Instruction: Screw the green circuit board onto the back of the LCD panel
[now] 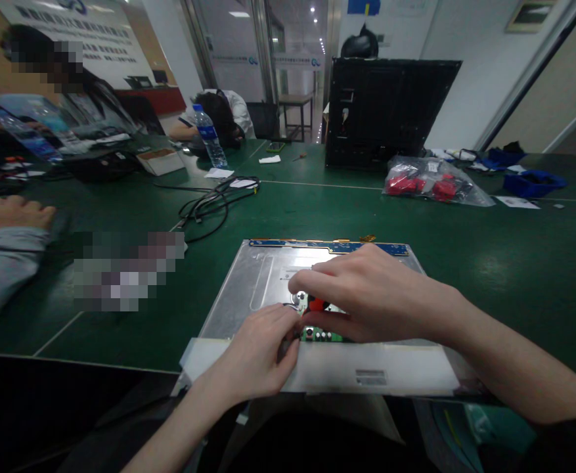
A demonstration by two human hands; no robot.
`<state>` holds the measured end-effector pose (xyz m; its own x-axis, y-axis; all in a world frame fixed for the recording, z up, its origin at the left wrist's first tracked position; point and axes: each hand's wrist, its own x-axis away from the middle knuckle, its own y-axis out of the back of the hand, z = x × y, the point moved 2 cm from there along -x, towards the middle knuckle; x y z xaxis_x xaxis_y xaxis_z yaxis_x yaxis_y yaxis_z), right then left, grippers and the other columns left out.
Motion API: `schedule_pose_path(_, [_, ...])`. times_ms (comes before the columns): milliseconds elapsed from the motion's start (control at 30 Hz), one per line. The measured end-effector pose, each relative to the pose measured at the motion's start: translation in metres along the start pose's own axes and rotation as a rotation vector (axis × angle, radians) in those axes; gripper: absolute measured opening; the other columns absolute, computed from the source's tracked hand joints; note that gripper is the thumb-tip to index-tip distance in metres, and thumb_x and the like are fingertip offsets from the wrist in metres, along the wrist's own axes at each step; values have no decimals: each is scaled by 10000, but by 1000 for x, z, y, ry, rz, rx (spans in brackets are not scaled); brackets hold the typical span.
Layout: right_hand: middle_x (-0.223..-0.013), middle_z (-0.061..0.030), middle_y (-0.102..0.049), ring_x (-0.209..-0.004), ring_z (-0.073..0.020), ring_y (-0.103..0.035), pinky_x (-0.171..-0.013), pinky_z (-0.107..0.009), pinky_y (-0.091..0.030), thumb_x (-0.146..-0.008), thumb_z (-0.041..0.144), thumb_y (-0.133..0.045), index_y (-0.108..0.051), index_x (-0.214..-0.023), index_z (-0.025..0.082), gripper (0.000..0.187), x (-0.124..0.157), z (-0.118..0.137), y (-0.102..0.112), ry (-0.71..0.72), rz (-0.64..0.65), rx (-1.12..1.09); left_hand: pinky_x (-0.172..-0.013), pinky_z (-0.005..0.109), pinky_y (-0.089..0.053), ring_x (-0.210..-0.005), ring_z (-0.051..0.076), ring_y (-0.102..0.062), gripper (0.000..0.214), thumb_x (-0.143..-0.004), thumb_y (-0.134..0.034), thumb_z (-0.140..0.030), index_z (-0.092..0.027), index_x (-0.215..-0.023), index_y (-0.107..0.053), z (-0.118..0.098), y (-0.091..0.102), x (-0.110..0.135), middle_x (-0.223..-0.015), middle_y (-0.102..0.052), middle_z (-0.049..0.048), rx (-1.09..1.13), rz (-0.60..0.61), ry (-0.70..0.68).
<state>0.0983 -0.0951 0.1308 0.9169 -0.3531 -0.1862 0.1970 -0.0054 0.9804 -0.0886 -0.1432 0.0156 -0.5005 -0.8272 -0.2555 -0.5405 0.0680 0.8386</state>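
A flat silver display panel (238,282) lies on the green table with its back up, its near edge toward me. Along its far edge runs a narrow blue circuit strip (366,248), and a pale film strip (327,368) covers the near edge. On the panel's near half is a small green circuit board (324,336), partly hidden by my hands. My right hand (366,292) is closed around a red-and-black tool handle (317,304), perhaps a screwdriver, whose tip is hidden. My left hand (268,345) rests at the board's left side, fingers curled together; what they hold is hidden.
Beyond the panel lie coiled black cables (213,203), a water bottle (209,135) and a plastic bag with red items (430,182). A large black screen (391,112) stands behind. At left, another person's hand (14,213) rests on the table (288,210). Other people sit farther back.
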Motion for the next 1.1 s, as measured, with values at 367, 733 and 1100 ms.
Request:
schedule_pose_path(367, [-845,-38,-735,-665,-156,-605,-561,-286,-247,-1024,333,-558,-611,-1133,173,201,0,0,2,-19,29,23,-714,365,-473,-768,224,-581,91,-885,-465,-172,-207,-853,-543,1,0,0,-844,-630,50,-1,7,-22])
schedule_pose_path(733, [-795,-18,-712,-630,-151,-574,-550,-284,-240,-1020,343,-564,-613,-1107,178,193,1,0,1,-19,12,40,-703,373,-472,-758,229,-580,106,-891,-455,-179,-197,-863,-556,0,1,-1,-841,-627,57,-2,7,-40])
schedule_pose_path(1100, [-819,-9,-747,-652,-153,-642,-555,-282,-261,-1021,358,-568,-617,-1101,172,209,7,-5,7,26,-116,37,-674,342,-443,-739,215,-564,68,-861,-480,-157,-208,-845,-523,2,0,1,-805,-596,38,-6,-9,-61])
